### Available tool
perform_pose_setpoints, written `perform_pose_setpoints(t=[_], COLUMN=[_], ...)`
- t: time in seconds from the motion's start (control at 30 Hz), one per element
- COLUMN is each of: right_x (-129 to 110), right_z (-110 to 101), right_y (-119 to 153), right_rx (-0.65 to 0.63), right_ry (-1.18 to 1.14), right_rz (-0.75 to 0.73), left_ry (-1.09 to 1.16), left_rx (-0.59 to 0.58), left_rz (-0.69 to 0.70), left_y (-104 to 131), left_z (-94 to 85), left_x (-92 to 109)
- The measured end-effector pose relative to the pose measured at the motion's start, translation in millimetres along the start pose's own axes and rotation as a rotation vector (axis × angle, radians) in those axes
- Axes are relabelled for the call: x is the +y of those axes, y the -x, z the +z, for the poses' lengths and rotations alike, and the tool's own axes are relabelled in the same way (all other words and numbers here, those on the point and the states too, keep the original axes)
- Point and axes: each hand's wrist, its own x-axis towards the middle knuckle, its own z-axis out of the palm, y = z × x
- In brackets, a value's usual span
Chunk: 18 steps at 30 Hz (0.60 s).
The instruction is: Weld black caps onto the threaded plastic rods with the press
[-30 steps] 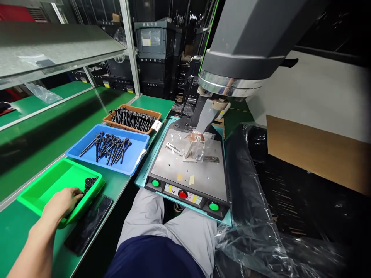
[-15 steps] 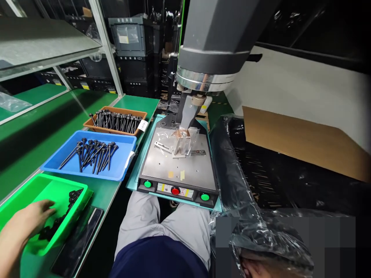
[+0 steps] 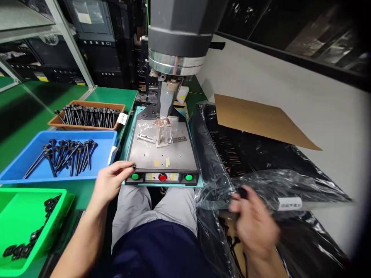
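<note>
By the press base, the right hand off its right side and left hand at its front-left corner should grip lightly, clear of the left green button, one curled around a blurred, unidentifiable dark piece, the other's closed fingertips partly covering a small black part.

Listed are: one orange tray, one blue tray, one green tray; two green buttons, one red button; one cardboard sheet; two hands. Black rods are too crowded to be counted.
</note>
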Motion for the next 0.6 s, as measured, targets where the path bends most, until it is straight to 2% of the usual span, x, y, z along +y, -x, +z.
perform_pose_setpoints(t=[0.07, 0.1, 0.17, 0.23, 0.3, 0.4, 0.6], right_x=[-11.4, -17.1, -26.5, -31.7, -33.6, -34.7, -39.2], right_z=[49.3, 73.1, 112.8, 137.9, 149.2, 151.1, 151.6], right_y=[11.4, 15.1, 18.7, 18.5, 16.9, 14.0, 10.4], right_rx=[-0.312, -0.415, -0.537, -0.582, -0.583, -0.54, -0.458], right_ry=[-0.033, -0.068, -0.144, -0.196, -0.204, -0.148, -0.068], right_rz=[-0.064, -0.094, -0.133, -0.161, -0.178, -0.224, -0.417], left_ry=[0.104, 0.138, 0.193, 0.23, 0.236, 0.242, 0.546], left_rx=[-0.083, -0.109, -0.127, -0.139, -0.162, -0.214, -0.247], left_rz=[0.01, 0.029, 0.075, 0.107, 0.114, 0.084, -0.185], left_y=[-6.6, -6.7, -2.6, 3.4, 7.8, 9.1, 3.7], left_z=[29.4, 42.0, 61.5, 73.1, 78.0, 78.9, 84.5], left_x=[-2.9, -3.5, -3.8, -4.3, -5.9, -10.2, -20.0])
